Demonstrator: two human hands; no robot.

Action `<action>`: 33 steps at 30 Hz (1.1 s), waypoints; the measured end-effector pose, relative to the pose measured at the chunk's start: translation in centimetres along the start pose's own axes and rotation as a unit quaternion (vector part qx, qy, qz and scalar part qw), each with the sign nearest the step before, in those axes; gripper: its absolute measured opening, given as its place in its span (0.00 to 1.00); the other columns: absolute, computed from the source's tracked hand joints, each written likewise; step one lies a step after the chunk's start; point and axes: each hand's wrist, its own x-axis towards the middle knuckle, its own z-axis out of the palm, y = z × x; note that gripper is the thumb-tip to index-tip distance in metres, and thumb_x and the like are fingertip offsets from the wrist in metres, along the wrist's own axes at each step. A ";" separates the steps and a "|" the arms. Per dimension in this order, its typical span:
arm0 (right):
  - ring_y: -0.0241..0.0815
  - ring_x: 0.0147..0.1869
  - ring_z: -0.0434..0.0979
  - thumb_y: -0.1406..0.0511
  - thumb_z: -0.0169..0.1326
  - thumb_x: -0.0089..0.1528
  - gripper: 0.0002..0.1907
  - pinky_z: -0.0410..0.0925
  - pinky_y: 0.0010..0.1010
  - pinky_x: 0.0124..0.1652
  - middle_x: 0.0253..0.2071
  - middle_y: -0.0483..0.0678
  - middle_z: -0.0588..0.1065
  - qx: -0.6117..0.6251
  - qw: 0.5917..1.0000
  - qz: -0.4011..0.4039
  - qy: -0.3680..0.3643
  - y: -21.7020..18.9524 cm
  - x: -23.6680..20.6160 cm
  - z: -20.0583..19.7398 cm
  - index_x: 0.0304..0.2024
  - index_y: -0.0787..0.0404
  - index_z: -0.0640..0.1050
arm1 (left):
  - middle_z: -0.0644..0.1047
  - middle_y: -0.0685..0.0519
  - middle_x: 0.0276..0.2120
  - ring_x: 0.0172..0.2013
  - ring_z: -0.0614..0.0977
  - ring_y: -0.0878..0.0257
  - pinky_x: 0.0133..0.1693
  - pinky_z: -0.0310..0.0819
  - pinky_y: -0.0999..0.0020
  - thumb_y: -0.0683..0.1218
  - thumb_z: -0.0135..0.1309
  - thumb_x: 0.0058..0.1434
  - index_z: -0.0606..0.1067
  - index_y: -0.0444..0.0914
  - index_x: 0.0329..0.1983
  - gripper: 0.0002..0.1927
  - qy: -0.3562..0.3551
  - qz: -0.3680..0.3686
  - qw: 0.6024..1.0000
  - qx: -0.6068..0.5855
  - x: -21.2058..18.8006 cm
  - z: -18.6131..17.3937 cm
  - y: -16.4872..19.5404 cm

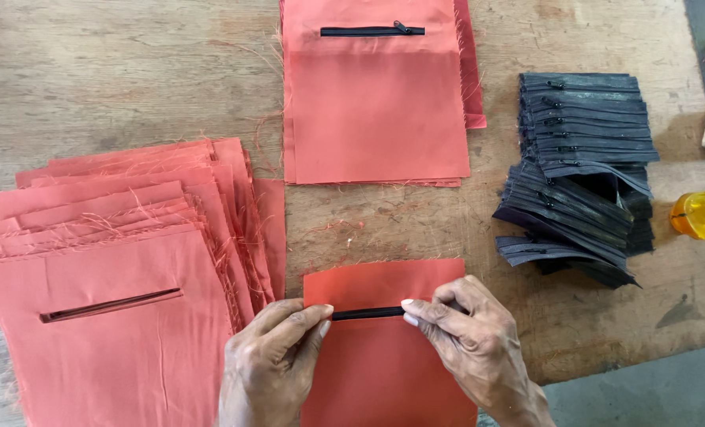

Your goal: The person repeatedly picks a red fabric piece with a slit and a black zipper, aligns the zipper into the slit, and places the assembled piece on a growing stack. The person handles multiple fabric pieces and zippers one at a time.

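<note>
From the head view, our left hand [277, 348] and right hand [467, 340] pinch the ends of a black zipper [367, 314] – fingers closed on it – laid across an orange fabric piece [384, 372] on the worktop [115, 71], between the orange stack [107, 269] and zipper pile [582, 174].

No packages, labels, signs or screens in view.

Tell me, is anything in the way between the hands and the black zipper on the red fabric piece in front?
Nothing visible is. The left hand and the right hand already pinch the two ends of the black zipper, which lies across the red fabric piece. The stacks sit off to the sides.
</note>
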 end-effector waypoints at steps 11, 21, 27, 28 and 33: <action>0.36 0.31 0.70 0.68 0.68 0.51 0.12 0.65 0.29 0.28 0.27 0.42 0.71 0.005 1.000 0.005 -0.011 0.5 -0.1 0.0 0.39 0.54 0.86 | 0.83 0.47 0.35 0.31 0.87 0.58 0.30 0.80 0.69 0.37 0.63 0.55 0.83 0.36 0.40 0.09 -0.017 0.011 1.000 -0.022 -0.4 -0.4 -0.3; 0.36 0.28 0.69 0.67 0.68 0.51 0.12 0.64 0.29 0.26 0.27 0.42 0.71 0.000 0.999 0.035 -0.022 0.3 -0.2 0.0 0.38 0.54 0.87 | 0.82 0.47 0.37 0.36 0.86 0.55 0.35 0.81 0.67 0.37 0.63 0.55 0.83 0.37 0.41 0.10 -0.017 0.049 0.999 -0.009 -0.9 -0.4 -0.6; 0.35 0.28 0.69 0.67 0.68 0.51 0.12 0.64 0.29 0.26 0.26 0.42 0.71 0.005 0.999 0.038 -0.028 0.1 -0.2 -0.1 0.39 0.54 0.87 | 0.83 0.47 0.38 0.37 0.86 0.55 0.38 0.81 0.67 0.37 0.63 0.55 0.82 0.36 0.42 0.10 -0.014 0.057 0.998 -0.006 -1.0 -0.3 -0.6; 0.35 0.28 0.69 0.67 0.68 0.51 0.13 0.64 0.29 0.26 0.26 0.42 0.71 0.007 0.999 0.041 -0.027 0.1 -0.2 -0.1 0.39 0.54 0.87 | 0.83 0.47 0.38 0.37 0.86 0.55 0.38 0.82 0.67 0.37 0.63 0.55 0.82 0.36 0.42 0.10 -0.013 0.059 0.998 -0.006 -1.0 -0.3 -0.6; 0.35 0.28 0.70 0.68 0.68 0.51 0.13 0.65 0.29 0.25 0.27 0.43 0.71 0.009 0.998 0.055 -0.030 0.1 -0.2 -0.1 0.39 0.54 0.87 | 0.82 0.46 0.39 0.38 0.86 0.53 0.39 0.82 0.66 0.36 0.63 0.55 0.82 0.36 0.42 0.11 -0.013 0.060 0.998 0.008 -1.1 -0.3 -0.7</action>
